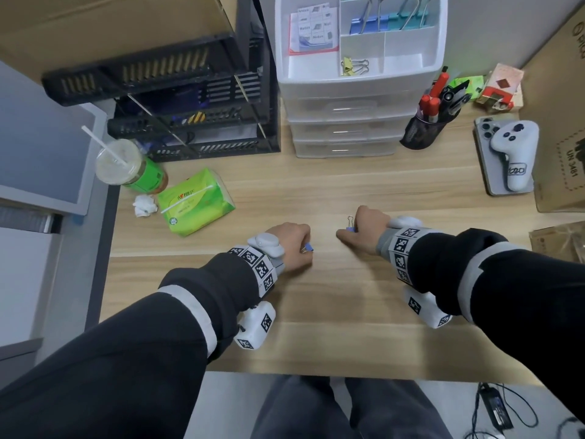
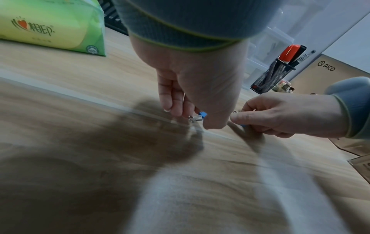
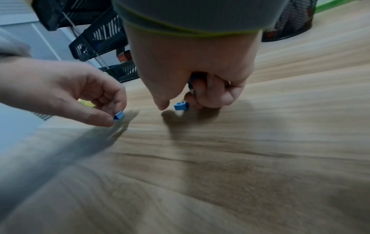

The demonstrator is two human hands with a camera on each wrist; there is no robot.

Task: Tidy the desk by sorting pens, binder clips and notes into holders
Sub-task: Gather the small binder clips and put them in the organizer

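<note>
Both my hands are low over the worktop (image 1: 316, 296), each pinching a small blue clip. Left hand (image 1: 289, 247) has its fingers curled round one clip (image 1: 308, 248), right hand (image 1: 364, 232) has another clip (image 1: 350, 229) with the wire loop sticking up. Further back there's the tissue pack (image 1: 194, 201) on my left, the mesh pen cup (image 1: 425, 128) on the right, and the white drawer unit (image 1: 348, 122) with clips and notes up top.

- Binder clips (image 3: 181, 106): blue, silver wire handles.
- Desk (image 1: 316, 191): light wood grain.
- Tissue pack (image 1: 194, 201): green and yellow.
- Pen cup (image 1: 424, 131): black mesh.
- Drawer unit (image 1: 345, 99): white.
</note>
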